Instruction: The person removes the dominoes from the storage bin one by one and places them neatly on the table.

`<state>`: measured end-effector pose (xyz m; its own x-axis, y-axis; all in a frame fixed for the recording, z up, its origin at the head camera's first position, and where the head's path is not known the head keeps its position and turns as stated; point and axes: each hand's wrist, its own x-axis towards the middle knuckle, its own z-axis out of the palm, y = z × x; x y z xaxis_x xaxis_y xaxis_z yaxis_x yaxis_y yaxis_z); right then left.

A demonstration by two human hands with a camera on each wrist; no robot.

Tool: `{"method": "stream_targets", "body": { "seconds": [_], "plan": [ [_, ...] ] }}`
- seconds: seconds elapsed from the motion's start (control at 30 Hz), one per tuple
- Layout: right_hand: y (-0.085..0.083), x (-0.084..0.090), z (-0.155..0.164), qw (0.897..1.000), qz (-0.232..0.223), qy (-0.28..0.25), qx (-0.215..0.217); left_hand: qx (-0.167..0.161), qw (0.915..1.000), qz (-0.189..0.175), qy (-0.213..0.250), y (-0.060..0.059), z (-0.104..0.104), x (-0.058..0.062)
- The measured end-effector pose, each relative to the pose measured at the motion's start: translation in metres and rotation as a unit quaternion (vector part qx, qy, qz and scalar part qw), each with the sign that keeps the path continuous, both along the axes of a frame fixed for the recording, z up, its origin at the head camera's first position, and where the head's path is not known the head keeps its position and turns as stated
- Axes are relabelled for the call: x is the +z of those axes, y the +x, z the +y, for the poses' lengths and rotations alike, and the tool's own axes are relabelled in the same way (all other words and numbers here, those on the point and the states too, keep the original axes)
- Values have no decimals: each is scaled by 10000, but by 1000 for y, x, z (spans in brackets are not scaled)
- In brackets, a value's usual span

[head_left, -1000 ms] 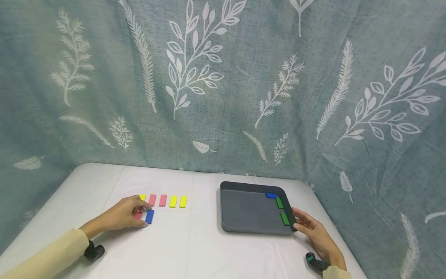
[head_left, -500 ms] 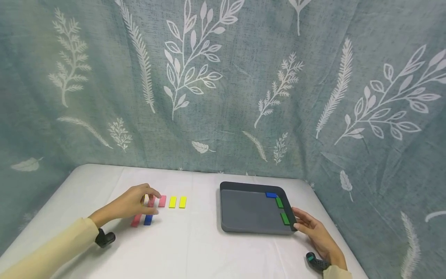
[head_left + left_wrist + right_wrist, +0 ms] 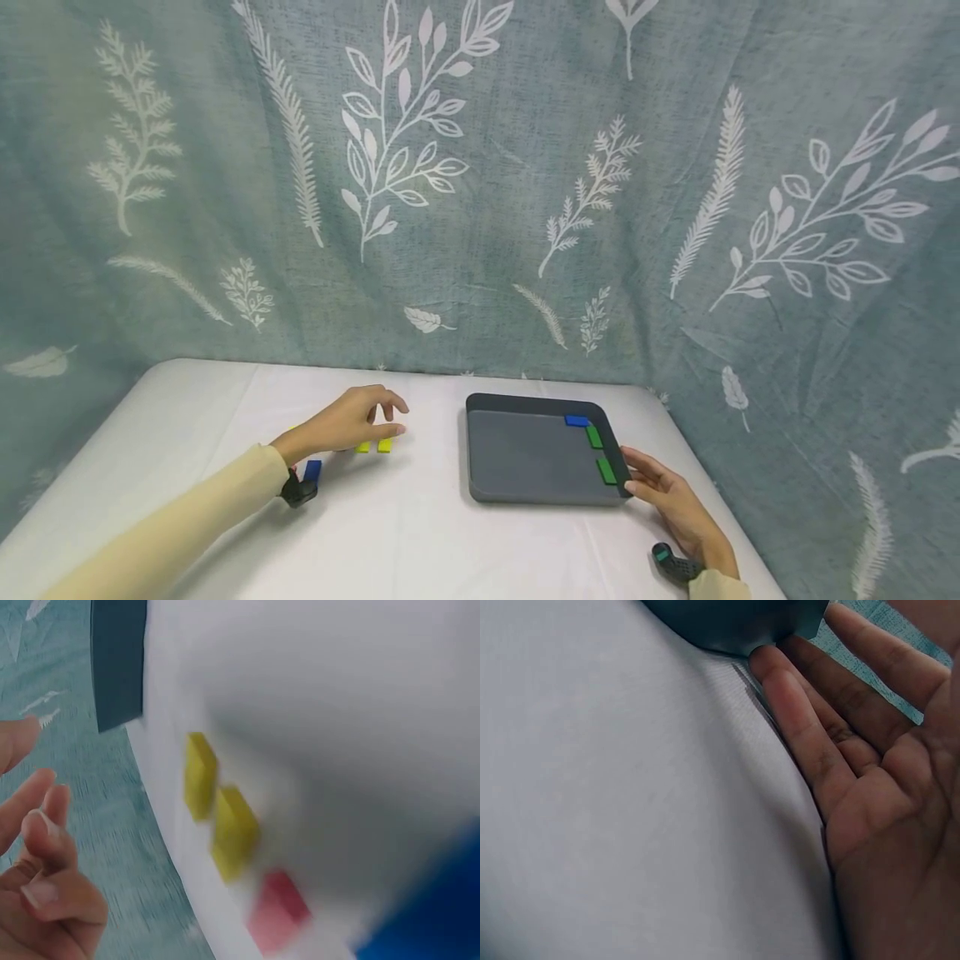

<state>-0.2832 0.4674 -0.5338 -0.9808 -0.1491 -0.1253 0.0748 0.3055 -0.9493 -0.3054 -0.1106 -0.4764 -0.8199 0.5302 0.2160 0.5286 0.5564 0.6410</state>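
Observation:
My left hand (image 3: 356,421) hovers over a row of small flat blocks, its fingers loosely bent and nothing between them. Two yellow blocks (image 3: 385,446) show just below its thumb. In the left wrist view, a pink block (image 3: 277,915) lies beside the yellow blocks (image 3: 234,834), and a large blurred blue block (image 3: 439,915) fills the lower right corner. My right hand (image 3: 671,500) touches the near right corner of a dark grey tray (image 3: 517,458) from outside. Its fingers stretch fairly straight against the tray's wall (image 3: 739,626) in the right wrist view.
Inside the tray, a blue block (image 3: 577,422) and two green blocks (image 3: 606,472) lie along the right side. Another blue block (image 3: 312,472) lies beside the left wrist's camera (image 3: 298,490). A patterned curtain (image 3: 420,250) hangs behind the white table (image 3: 450,550).
My left hand has moved right, from around the pink and blue blocks at the left to above the yellow pair. My right hand stays at the tray's corner. The view has shifted slightly.

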Motion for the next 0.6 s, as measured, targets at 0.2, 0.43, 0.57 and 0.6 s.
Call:
{"method": "stream_targets", "body": {
  "seconds": [0.2, 0.43, 0.57, 0.6],
  "plan": [
    [0, 0, 0, 10000, 21, 36, -59, -153, 9998, -15, 122, -18, 38, 4],
    [0, 0, -1, 9999, -13, 45, -99, -570, 9979, 96, 296, -37, 81, 8],
    [-1, 0, 0, 9999, -7, 11, -112, -692, 9969, 10, 373, -47, 102, 11],
    [-1, 0, 0, 10000, -5, 5, -91, -720, 9966, 2, 390, -50, 107, 11]
  ]
}}
